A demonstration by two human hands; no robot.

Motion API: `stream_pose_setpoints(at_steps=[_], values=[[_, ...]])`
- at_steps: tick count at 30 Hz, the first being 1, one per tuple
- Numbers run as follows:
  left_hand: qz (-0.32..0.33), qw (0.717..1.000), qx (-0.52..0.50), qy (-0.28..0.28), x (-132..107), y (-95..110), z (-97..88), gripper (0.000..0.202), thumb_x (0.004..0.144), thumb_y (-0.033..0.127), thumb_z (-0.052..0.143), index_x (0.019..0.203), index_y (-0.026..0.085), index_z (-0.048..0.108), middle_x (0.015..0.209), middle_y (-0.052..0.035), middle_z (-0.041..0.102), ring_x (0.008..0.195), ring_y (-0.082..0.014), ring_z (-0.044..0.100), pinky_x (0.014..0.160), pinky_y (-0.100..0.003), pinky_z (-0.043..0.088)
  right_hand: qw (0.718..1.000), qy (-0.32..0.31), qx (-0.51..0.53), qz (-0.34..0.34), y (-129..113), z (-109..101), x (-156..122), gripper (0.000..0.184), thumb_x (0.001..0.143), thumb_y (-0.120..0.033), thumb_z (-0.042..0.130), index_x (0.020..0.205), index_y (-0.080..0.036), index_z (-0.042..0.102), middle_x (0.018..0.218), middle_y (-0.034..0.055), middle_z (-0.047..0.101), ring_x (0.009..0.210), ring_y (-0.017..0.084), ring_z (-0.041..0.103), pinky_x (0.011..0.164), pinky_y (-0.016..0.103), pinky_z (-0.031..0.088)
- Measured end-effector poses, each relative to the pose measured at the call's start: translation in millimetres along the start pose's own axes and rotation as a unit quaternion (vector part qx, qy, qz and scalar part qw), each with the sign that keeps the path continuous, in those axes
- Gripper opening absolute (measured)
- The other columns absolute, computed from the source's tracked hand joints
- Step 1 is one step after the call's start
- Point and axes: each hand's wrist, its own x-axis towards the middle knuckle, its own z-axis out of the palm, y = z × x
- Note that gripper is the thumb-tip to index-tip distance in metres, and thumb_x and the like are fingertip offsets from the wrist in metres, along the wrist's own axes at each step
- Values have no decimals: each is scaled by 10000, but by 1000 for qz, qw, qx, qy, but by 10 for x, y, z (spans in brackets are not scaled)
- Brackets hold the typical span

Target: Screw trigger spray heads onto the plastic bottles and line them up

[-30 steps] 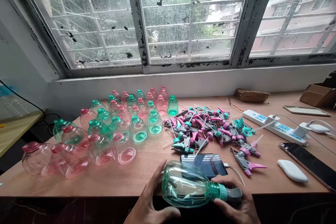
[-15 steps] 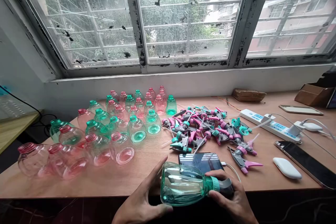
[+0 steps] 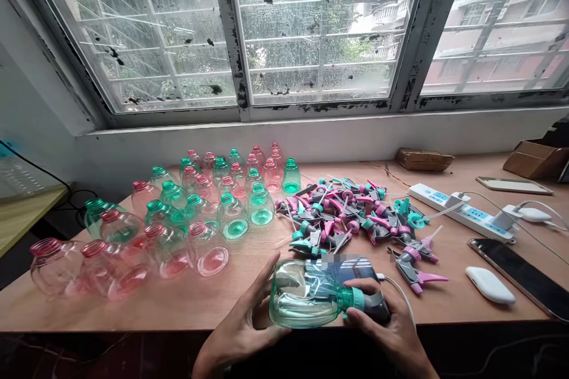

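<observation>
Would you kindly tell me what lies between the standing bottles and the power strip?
In the head view, a pile of spray heads lies between the bottles and the power strip.

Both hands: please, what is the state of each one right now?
Left hand: holding the green bottle near its base.
Right hand: closed around the spray head at the bottle's neck.

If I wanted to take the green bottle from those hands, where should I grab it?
I'd go for the middle of the bottle, from above. It's held sideways, neck pointing right, with the left hand at its base and the right hand at the spray head. The wide part between them faces up, so it's probably easiest to reach there.
</observation>
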Motion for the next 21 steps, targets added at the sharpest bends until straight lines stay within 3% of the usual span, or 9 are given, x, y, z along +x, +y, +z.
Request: stream_pose_setpoints(at_steps=[3,5,7,12,15,18,21], values=[[7,1000,-22,0,21,111,46,1145,814,365,955,1708,463,245,1805,-114,349,1636,-414,382,1303,-608,388,1000,-13,16,8,28,-3,-10,217,794,-369,922,998,-309,875,697,0,760,566,213,676,537,263,559],[5,999,-33,-13,37,203,75,1062,768,435,977,1662,400,405,1787,-130,382,1612,-439,418,1295,-615,400,1000,-17,15,10,59,-21,-15,220,802,-369,924,1007,-311,873,707,-2,757,570,205,659,534,258,540],[-2,999,-20,-26,42,244,84,974,794,452,952,1633,346,467,1775,-148,400,1588,-441,459,1289,-610,414,1000,-17,16,12,96,-46,-23,233,800,-397,930,1004,-299,874,729,1,758,589,201,652,545,254,531],[11,997,75,-16,-11,66,24,924,989,295,758,1723,435,215,1824,-93,307,1654,-354,365,1327,-562,357,1000,-18,-3,10,163,-98,-43,276,786,-434,942,1010,-284,880,807,9,774,674,212,682,624,261,540],[-1,999,45,-10,-32,-3,-3,1041,940,331,824,1732,440,157,1846,-95,237,1638,-389,388,1312,-583,374,999,-23,-30,-8,163,-107,-40,271,794,-432,932,1019,-290,879,877,26,806,754,245,728,697,284,576],[-13,1000,15,-6,-4,84,12,1187,757,399,987,1718,356,292,1826,-139,284,1644,-450,342,1317,-599,362,998,-28,-58,-23,146,-109,-33,267,806,-441,918,1022,-290,875,909,42,825,802,269,746,727,300,597],[-19,1000,10,-7,38,211,49,964,824,421,936,1654,326,455,1780,-139,401,1651,-441,327,1316,-569,381,996,-25,-77,-25,122,-110,-31,284,822,-473,902,1030,-282,874,914,53,829,799,274,749,706,306,602]])
